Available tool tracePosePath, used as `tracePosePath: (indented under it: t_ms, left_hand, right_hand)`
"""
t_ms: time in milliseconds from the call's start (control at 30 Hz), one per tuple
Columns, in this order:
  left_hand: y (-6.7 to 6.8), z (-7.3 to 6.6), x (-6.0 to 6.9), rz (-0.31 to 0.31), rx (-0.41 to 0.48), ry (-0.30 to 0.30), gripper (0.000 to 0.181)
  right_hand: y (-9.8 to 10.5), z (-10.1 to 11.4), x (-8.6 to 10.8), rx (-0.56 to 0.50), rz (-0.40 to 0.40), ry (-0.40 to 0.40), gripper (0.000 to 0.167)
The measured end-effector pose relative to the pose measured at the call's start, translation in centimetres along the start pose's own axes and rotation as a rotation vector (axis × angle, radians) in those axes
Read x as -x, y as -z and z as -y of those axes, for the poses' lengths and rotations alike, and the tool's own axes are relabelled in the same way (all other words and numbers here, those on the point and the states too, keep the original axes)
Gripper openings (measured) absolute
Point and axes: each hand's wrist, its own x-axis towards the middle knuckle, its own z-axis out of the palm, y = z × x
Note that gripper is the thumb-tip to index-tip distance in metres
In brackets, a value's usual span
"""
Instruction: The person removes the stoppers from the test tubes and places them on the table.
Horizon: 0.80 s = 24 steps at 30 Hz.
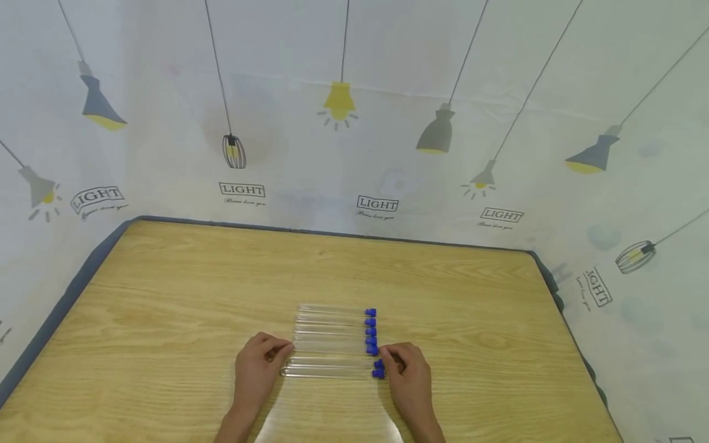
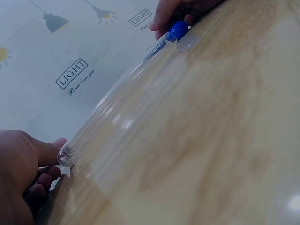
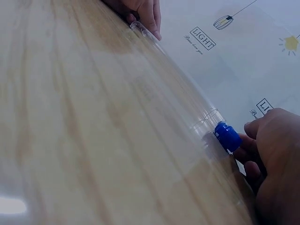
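Several clear tubes with blue caps lie side by side on the table in the head view, caps to the right. My left hand (image 1: 257,369) has thumb and forefinger at the rounded end of one tube (image 1: 332,346) in the row. At that tube's blue cap (image 1: 372,350), my right hand (image 1: 408,376) pinches with bent fingers. Two tubes (image 1: 332,371) lie nearer to me, slightly apart from the others. The left wrist view has my left hand (image 2: 21,173) at the rounded ends; the right wrist view has my right hand (image 3: 276,159) against a blue cap (image 3: 228,137).
The wood-grain table (image 1: 166,295) has a dark blue edge. Behind it and at both sides hangs a pale cloth (image 1: 310,160) printed with lamps and the word LIGHT. Bare wood surrounds the row of tubes.
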Motion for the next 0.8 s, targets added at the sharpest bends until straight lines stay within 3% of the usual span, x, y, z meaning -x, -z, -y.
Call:
tracePosePath:
  t_ms: [167,467,800]
  left_hand:
    - [0.18,-0.21,0.0,0.021,0.018,0.026,0.011]
    - [0.1,0.0,0.13,0.004,0.0,0.003,0.013]
    - [-0.01,0.29,0.38,-0.006,0.176,-0.023,0.017]
  right_hand:
    - [-0.02,0.19,0.04,-0.024,-0.002,-0.003,0.004]
    - [-0.18,0.1,0.23,-0.156,-0.038,0.032,0.007]
    - [-0.02,0.26,0.5,-0.332,-0.07,0.013,0.012]
